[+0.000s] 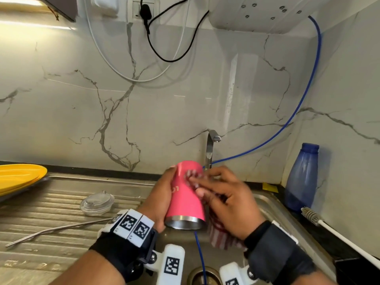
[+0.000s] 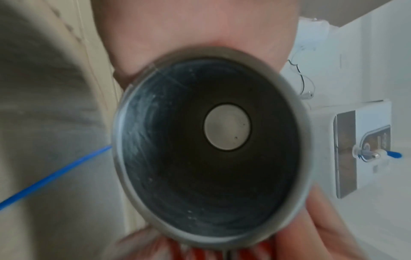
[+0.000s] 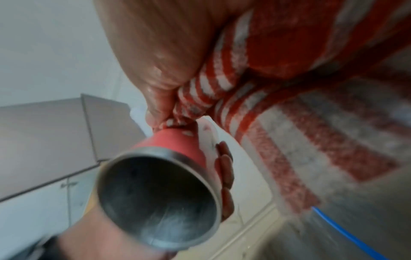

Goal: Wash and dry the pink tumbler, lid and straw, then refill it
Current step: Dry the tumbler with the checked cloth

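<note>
Pink tumbler wiped with a cloth over the sink

The sink [image 1: 273, 204] lies below; the empty pink tumbler [image 1: 185, 194], mouth toward the person, is gripped by the left hand [image 1: 162, 194], while the right hand [image 1: 226, 200] presses a striped cloth [image 1: 220, 235] against it.

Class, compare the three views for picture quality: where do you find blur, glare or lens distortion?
Head view: sharp in the middle, glare on the glossy marble wall, straight edges bowed by the wide lens. Left wrist view: the pink tumbler fills the frame, its surroundings smeared. Right wrist view: the striped cloth and right hand are soft with motion blur.
</note>
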A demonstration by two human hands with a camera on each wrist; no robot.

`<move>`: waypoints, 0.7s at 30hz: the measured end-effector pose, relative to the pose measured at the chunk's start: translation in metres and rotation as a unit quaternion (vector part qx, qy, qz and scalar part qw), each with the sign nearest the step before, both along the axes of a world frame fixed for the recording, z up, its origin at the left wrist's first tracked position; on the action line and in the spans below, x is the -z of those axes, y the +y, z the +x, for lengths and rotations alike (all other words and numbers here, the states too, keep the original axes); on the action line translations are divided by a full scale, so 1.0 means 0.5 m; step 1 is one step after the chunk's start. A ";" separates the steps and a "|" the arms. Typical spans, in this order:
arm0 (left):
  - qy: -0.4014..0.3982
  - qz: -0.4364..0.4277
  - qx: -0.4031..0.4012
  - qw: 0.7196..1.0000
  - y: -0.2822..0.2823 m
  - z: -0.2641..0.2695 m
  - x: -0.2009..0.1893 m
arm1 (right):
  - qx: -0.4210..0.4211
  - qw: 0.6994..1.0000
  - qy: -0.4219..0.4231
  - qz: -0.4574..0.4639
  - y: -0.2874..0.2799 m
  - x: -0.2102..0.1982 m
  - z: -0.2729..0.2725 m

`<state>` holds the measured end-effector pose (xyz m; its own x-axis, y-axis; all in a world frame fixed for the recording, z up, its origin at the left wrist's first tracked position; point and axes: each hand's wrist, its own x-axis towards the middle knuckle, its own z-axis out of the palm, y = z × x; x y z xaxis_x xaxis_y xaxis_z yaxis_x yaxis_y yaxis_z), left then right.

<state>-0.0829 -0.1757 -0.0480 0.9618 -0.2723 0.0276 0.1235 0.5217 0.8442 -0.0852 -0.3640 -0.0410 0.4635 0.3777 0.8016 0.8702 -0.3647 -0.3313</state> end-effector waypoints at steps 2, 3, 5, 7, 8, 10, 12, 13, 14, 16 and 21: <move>0.031 -0.007 -0.004 0.999 0.024 0.006 -0.006 | -0.044 0.994 -0.042 -0.086 0.020 0.007 -0.014; 0.036 -0.006 -0.009 0.999 0.030 0.009 -0.007 | -0.059 0.988 -0.059 -0.128 0.025 0.010 -0.018; 0.052 0.004 -0.016 0.999 0.035 0.012 -0.007 | -0.068 0.981 -0.072 -0.169 0.024 0.011 -0.018; 0.081 -0.018 0.026 0.996 0.030 0.002 -0.009 | -0.048 0.991 -0.040 -0.119 0.008 0.006 -0.008; 0.085 -0.018 0.048 0.995 0.026 -0.004 -0.010 | -0.034 0.997 -0.015 -0.075 -0.002 0.001 -0.002; 0.062 -0.004 0.065 0.996 0.016 -0.012 -0.008 | 0.000 1.000 0.027 -0.015 -0.018 -0.011 0.006; 0.038 0.014 0.062 0.997 -0.001 -0.019 -0.004 | 0.031 0.998 0.047 0.007 -0.026 -0.020 0.009; 0.032 0.026 0.053 0.998 -0.011 -0.025 -0.005 | 0.041 0.997 0.055 0.024 -0.030 -0.023 0.010; 0.028 0.041 0.041 0.998 -0.019 -0.026 -0.004 | 0.046 0.996 0.065 0.041 -0.034 -0.025 0.011; 0.015 0.066 0.009 0.998 -0.033 -0.028 -0.004 | 0.044 0.994 0.079 0.057 -0.037 -0.028 0.010; 0.037 -0.002 -0.048 0.998 -0.012 -0.006 0.000 | -0.051 0.995 0.030 -0.083 0.009 -0.014 -0.018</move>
